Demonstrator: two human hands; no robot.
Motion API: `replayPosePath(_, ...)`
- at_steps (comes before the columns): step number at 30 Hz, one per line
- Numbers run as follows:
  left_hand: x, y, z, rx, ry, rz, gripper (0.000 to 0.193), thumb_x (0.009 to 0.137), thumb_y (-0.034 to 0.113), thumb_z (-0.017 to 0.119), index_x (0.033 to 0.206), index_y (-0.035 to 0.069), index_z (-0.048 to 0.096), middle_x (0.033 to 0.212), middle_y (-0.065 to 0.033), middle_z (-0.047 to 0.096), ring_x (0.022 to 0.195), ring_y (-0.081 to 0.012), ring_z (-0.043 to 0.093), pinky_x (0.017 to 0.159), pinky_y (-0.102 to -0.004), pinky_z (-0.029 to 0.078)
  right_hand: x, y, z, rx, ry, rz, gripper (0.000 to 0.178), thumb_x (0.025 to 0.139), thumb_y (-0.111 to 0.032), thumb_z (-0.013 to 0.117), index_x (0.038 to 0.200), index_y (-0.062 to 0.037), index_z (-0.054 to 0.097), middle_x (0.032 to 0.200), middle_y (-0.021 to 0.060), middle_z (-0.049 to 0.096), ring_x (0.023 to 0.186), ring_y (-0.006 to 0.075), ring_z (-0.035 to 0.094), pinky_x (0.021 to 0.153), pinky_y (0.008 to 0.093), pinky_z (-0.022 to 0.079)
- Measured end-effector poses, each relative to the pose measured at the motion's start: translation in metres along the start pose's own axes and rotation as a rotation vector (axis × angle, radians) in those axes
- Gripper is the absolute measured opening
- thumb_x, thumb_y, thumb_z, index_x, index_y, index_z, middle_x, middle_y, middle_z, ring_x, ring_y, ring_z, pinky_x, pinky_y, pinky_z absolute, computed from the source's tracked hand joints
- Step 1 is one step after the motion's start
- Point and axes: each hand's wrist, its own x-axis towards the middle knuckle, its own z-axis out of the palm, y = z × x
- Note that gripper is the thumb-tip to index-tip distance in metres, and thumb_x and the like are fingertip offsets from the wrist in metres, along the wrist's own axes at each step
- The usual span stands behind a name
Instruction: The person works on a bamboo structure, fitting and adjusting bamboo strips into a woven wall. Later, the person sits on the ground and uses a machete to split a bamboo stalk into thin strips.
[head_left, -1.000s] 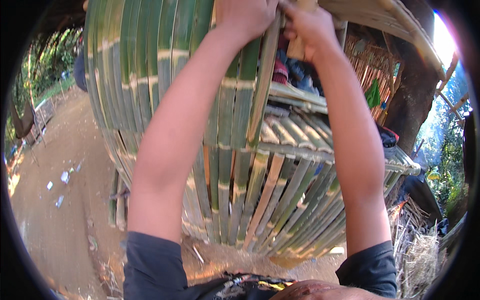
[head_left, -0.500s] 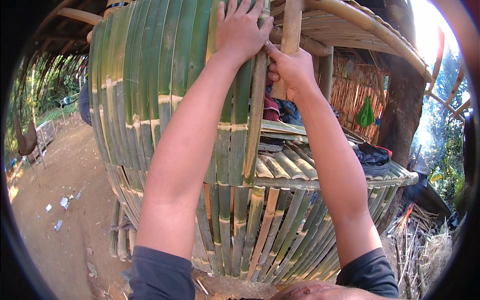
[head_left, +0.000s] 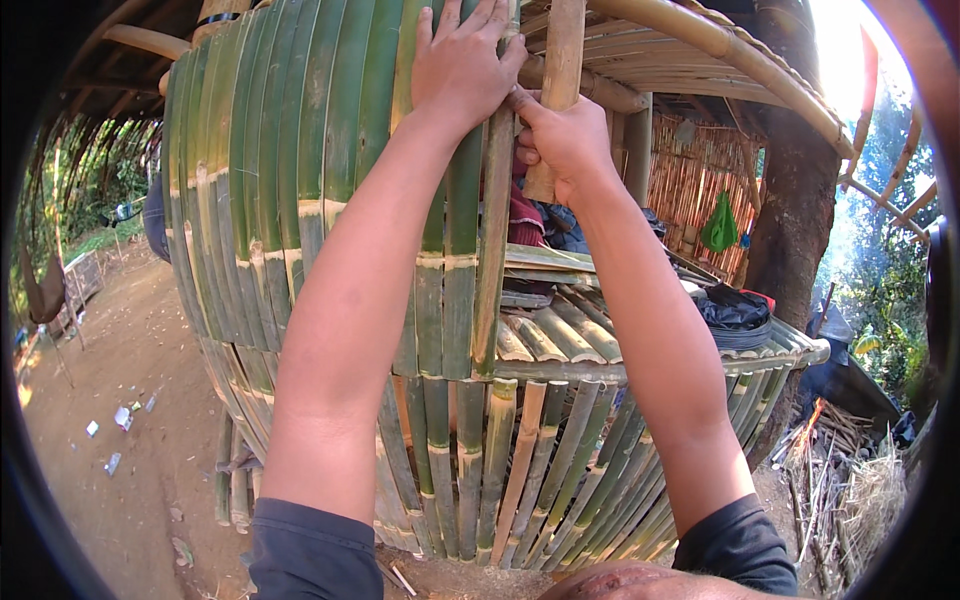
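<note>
My left hand (head_left: 462, 68) lies against the upper part of a wall of split green bamboo slats (head_left: 310, 150), its fingers spread near the wall's right edge. Just right of it, my right hand (head_left: 572, 142) is closed around a thick, pale wooden stick (head_left: 560, 60). The stick stands nearly upright, and its lower end shows below the fist. My right thumb reaches toward the narrow bamboo strip (head_left: 492, 240) along the wall's edge. Whether the thumb touches that strip, I cannot tell. Both arms stretch up and forward.
Right of the wall is a bamboo platform (head_left: 570, 335) with clothes (head_left: 525, 215) and a black plastic bag (head_left: 735, 305). A green bag (head_left: 720, 222) hangs farther back. A tree trunk (head_left: 795, 200) and a small fire (head_left: 808, 425) are at right; litter (head_left: 122, 417) dots the dirt ground.
The view has shifted slightly, so the scene sits a little farther left and lower. Both hands keep the same place against the wall and stick.
</note>
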Motion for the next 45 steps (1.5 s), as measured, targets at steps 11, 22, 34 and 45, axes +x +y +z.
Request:
replayPosePath(11, -0.001, -0.001, 0.000, 0.006, 0.005, 0.015, 0.051, 0.102, 0.034, 0.048, 0.143, 0.006, 0.060, 0.154, -0.0145, 0.053, 0.148, -0.0402, 0.039, 0.125, -0.0562, 0.023, 0.003, 0.003, -0.001, 0.029, -0.016, 0.009, 0.029, 0.091, -0.018, 0.083, 0.099, 0.0049, 0.066, 0.071, 0.0026, 0.059, 0.054, 0.0098, 0.051, 0.045, 0.0274, 0.038)
replayPosePath(22, 0.000, 0.001, -0.003, -0.004, -0.015, 0.008, 0.053, 0.102, 0.035, 0.047, 0.144, 0.005, 0.059, 0.155, -0.0140, 0.052, 0.149, -0.0384, 0.037, 0.125, -0.0543, 0.022, 0.003, 0.000, -0.003, -0.131, -0.017, -0.029, 0.030, 0.092, -0.023, 0.082, 0.096, 0.0029, 0.067, 0.071, 0.0017, 0.059, 0.055, 0.0095, 0.051, 0.046, 0.0276, 0.041)
replayPosePath(34, -0.002, -0.001, -0.004, 0.050, -0.019, 0.026, 0.053, 0.103, 0.036, 0.046, 0.146, 0.006, 0.057, 0.156, -0.0134, 0.051, 0.149, -0.0374, 0.038, 0.125, -0.0542, 0.024, 0.003, 0.003, -0.003, -0.090, 0.014, -0.034, 0.031, 0.099, -0.030, 0.073, 0.102, -0.0010, 0.063, 0.072, 0.0001, 0.054, 0.055, 0.0077, 0.048, 0.045, 0.0266, 0.038)
replayPosePath(45, -0.004, 0.001, 0.007, 0.140, 0.010, 0.049, 0.057, 0.104, 0.037, 0.043, 0.149, 0.004, 0.052, 0.158, -0.0124, 0.048, 0.150, -0.0370, 0.036, 0.125, -0.0569, 0.022, 0.013, -0.025, -0.030, -0.878, 0.135, -0.654, 0.038, 0.109, -0.034, 0.049, 0.108, 0.0035, 0.050, 0.081, 0.0336, 0.067, 0.085, 0.0571, 0.063, 0.073, 0.0608, 0.049)
